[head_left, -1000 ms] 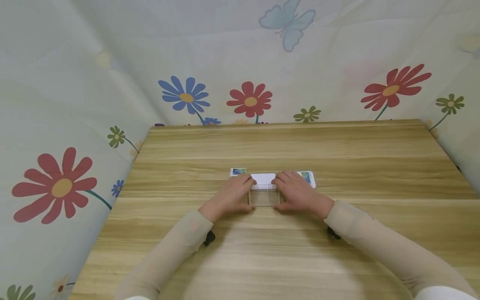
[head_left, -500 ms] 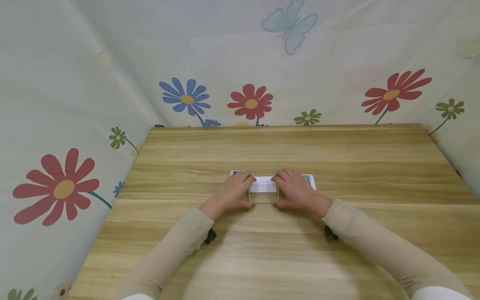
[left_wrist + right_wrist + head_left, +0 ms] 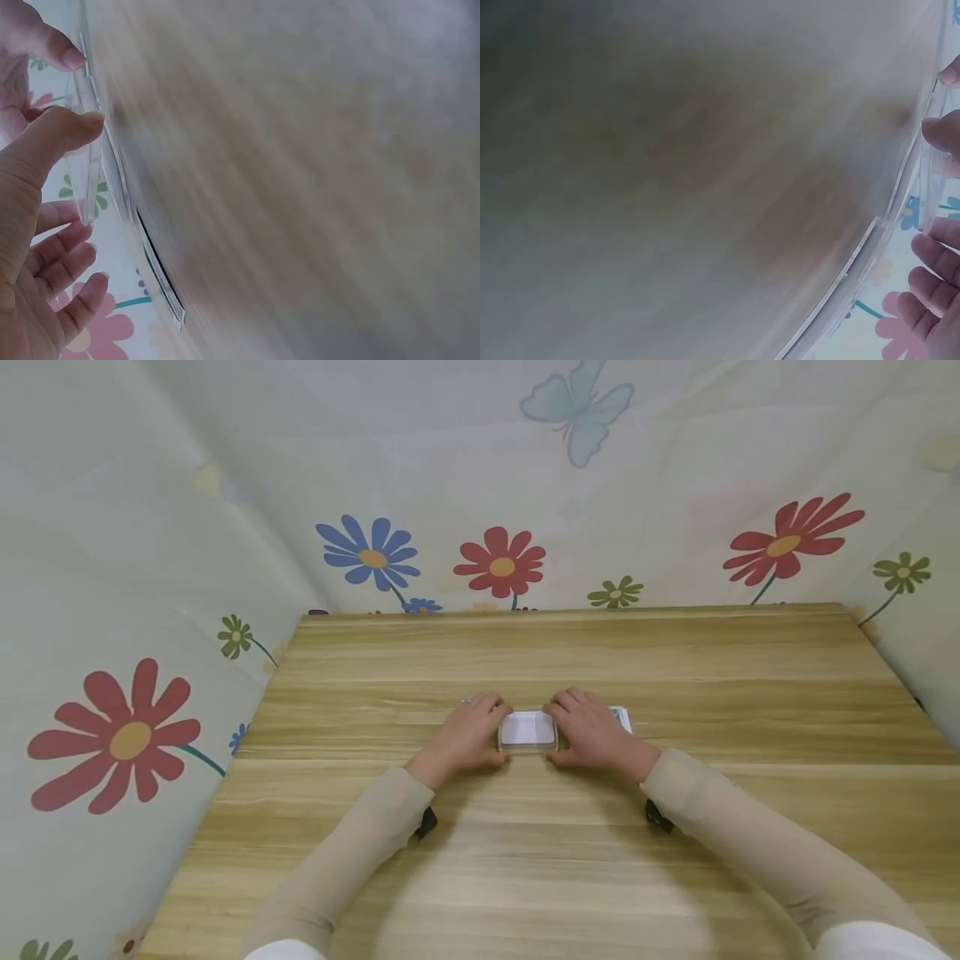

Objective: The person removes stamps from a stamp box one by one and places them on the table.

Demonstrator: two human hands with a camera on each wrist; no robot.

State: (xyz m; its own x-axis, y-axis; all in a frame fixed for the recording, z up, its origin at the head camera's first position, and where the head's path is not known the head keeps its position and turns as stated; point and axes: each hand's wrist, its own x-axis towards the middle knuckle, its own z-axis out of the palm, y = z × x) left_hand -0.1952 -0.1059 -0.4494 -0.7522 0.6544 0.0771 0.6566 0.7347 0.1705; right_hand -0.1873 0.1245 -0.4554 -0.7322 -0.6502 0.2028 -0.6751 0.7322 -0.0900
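Note:
Both hands hold a clear plastic cover (image 3: 516, 748) by its two ends, thumbs at the near edge and fingers at the far edge. It overlaps a white rectangular piece (image 3: 527, 728) in the head view. My left hand (image 3: 467, 732) pinches the left end. At the right end, my right hand (image 3: 596, 732) does the same. In the left wrist view the clear cover (image 3: 84, 176) stands just above another clear-edged flat case (image 3: 114, 169) on the table. The right wrist view shows the cover's edge (image 3: 927, 176) between thumb and fingers.
A white piece with a coloured picture (image 3: 622, 718) lies partly hidden beside the right hand. A thin flat piece (image 3: 161, 277) lies by the left hand, almost covered in the head view. The wood-grain table (image 3: 525, 877) meets a flowered cloth (image 3: 420, 460) behind.
The clear cover has moved away from me and now lines up over the white piece. Both hands shifted slightly forward with it, and the left picture piece became mostly hidden.

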